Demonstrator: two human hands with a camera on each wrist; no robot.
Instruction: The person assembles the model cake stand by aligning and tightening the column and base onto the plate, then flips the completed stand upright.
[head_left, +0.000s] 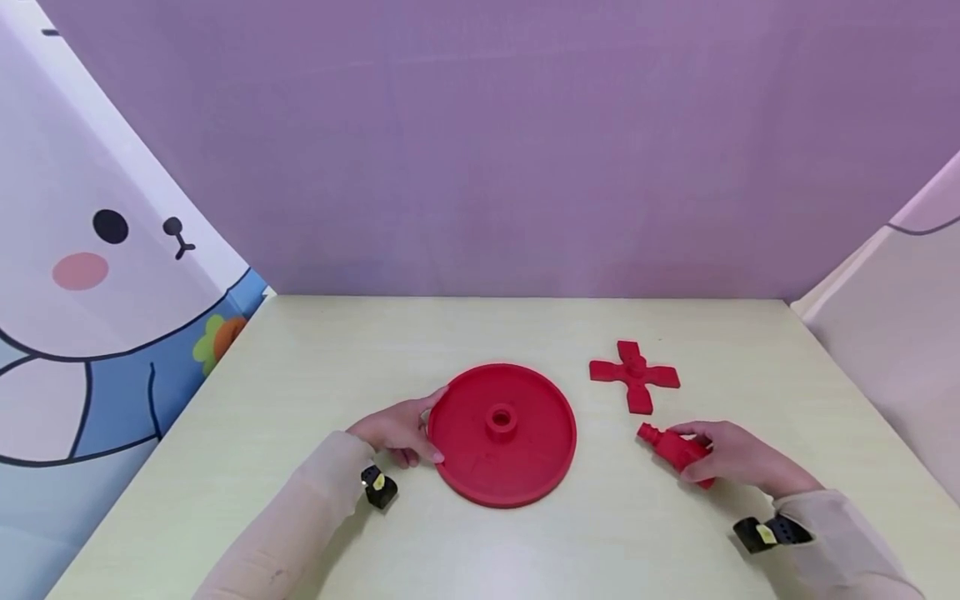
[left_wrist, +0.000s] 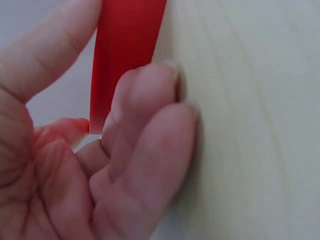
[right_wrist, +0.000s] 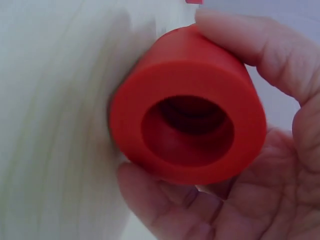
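Observation:
A round red disc (head_left: 468, 442) with a raised rim and a hollow central hub lies on the table. My left hand (head_left: 403, 429) holds it at its left edge, with thumb and index finger spread along the rim. The left wrist view shows the disc's side wall (left_wrist: 127, 42) beside curled fingers (left_wrist: 160, 155) near the tabletop. In my right hand (head_left: 723, 450) is a red bottle-shaped hollow piece (head_left: 672, 447), its narrow stepped end pointing up-left. The right wrist view shows its wide round opening, with thumb and fingers on either side of the piece (right_wrist: 185, 75).
A flat red cross-shaped piece (head_left: 637, 375) with a small central boss lies behind the bottle-shaped piece. The pale wooden table (head_left: 360, 350) ends at a purple backdrop (head_left: 525, 167). A printed cartoon panel (head_left: 112, 333) stands along the left side.

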